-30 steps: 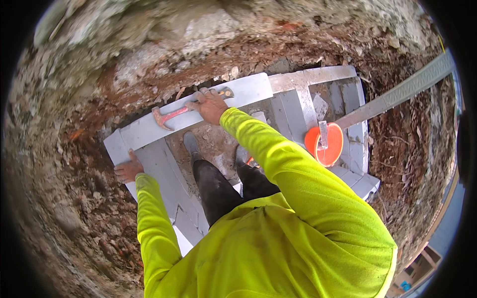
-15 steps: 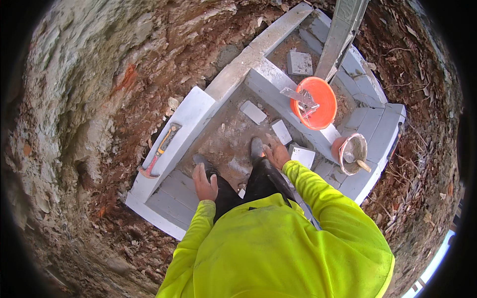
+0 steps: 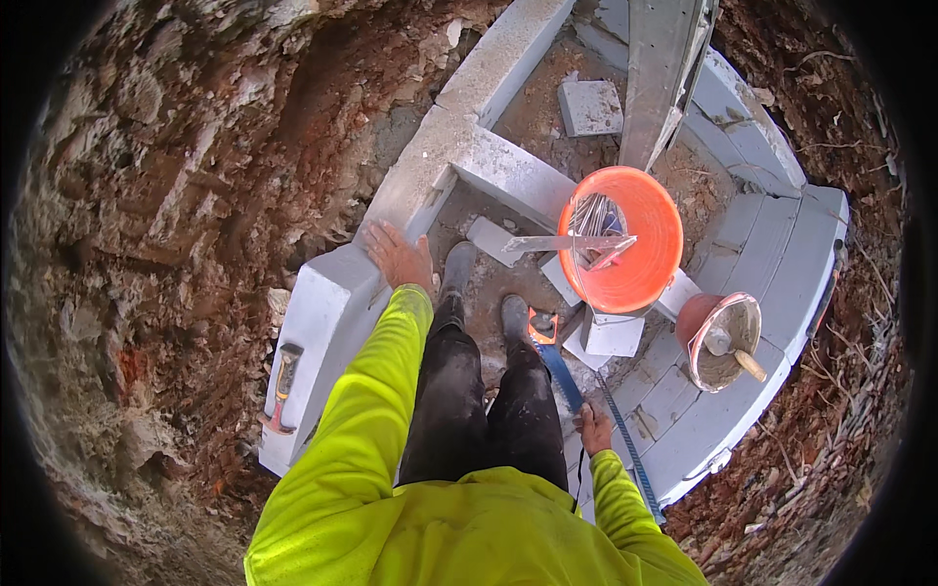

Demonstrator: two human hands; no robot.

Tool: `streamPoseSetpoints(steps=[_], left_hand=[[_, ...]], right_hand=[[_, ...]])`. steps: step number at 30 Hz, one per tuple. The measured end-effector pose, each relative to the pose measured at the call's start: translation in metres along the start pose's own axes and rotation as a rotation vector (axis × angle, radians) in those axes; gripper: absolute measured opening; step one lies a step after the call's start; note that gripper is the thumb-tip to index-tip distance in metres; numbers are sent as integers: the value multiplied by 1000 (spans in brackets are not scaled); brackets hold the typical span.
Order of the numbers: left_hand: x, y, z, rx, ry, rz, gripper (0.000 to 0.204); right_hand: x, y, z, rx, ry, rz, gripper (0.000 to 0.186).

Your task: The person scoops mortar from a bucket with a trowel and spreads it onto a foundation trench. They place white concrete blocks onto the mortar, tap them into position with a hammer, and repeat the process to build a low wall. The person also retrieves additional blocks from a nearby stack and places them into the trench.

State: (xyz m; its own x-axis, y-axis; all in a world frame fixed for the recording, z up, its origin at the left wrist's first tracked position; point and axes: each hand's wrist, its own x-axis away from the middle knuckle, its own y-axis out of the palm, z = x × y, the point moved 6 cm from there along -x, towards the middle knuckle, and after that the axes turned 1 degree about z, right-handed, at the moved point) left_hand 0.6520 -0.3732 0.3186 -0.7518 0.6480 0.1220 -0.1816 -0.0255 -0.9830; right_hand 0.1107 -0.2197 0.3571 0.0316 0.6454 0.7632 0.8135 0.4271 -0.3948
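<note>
My left hand lies open, palm down, on top of the pale block wall, where a higher white block begins. My right hand is low beside my right thigh, its fingers curled; what they hold, if anything, I cannot make out. Close to it is a handsaw with an orange handle and blue blade. A long toothed blue-grey strip runs past that hand on its right. A hammer with a yellow-and-black grip rests on the white block.
An orange bucket holds tools, with a flat metal blade across it. A smaller bucket contains mortar and a wooden-handled tool. Loose blocks lie near my boots. A metal beam rises ahead; rough earth banks surround the walls.
My left hand has moved forward onto the wall top. My right hand has dropped back beside my thigh. I have shifted, and the saw near my right boot now shows.
</note>
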Motion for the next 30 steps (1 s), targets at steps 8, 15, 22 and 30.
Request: streamPoseSetpoints(steps=[8, 15, 22, 30], left_hand=[[-125, 74, 144, -81, -178, 68, 89], [-184, 27, 263, 373, 538, 97, 83], [-163, 66, 232, -81, 329, 33, 84], [-161, 38, 206, 137, 318, 154, 86]], right_hand=[[79, 81, 51, -373, 526, 67, 52], [83, 132, -31, -362, 197, 61, 47], [73, 125, -29, -344, 351, 124, 47], [80, 122, -33, -407, 414, 156, 49]])
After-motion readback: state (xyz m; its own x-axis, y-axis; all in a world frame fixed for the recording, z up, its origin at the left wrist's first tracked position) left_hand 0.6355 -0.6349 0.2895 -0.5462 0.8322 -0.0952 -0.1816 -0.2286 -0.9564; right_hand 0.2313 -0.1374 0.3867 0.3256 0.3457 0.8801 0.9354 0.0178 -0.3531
